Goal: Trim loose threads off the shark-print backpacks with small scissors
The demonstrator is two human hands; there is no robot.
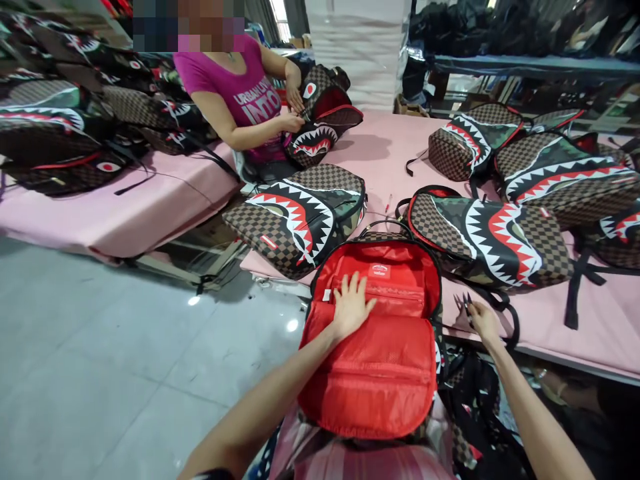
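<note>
An open backpack with a red lining (375,393) lies between my arms, its flap folded down toward my lap and its top end at the table edge. My left hand (351,307) rests with spread fingers on the lining, beside a zipped inner pocket (395,291). To the right of the bag, my right hand (483,320) is closed around small dark snips (467,301), whose tips point up over the pink table. A small white tag (327,295) shows inside the bag, left of my left hand.
Checkered shark-mouth backpacks lie on the pink table (565,320), one at the left (305,217), one at the right (490,237), more behind. Across it, a person in a pink shirt (240,93) handles another backpack (325,120). More bags fill a left table (130,230).
</note>
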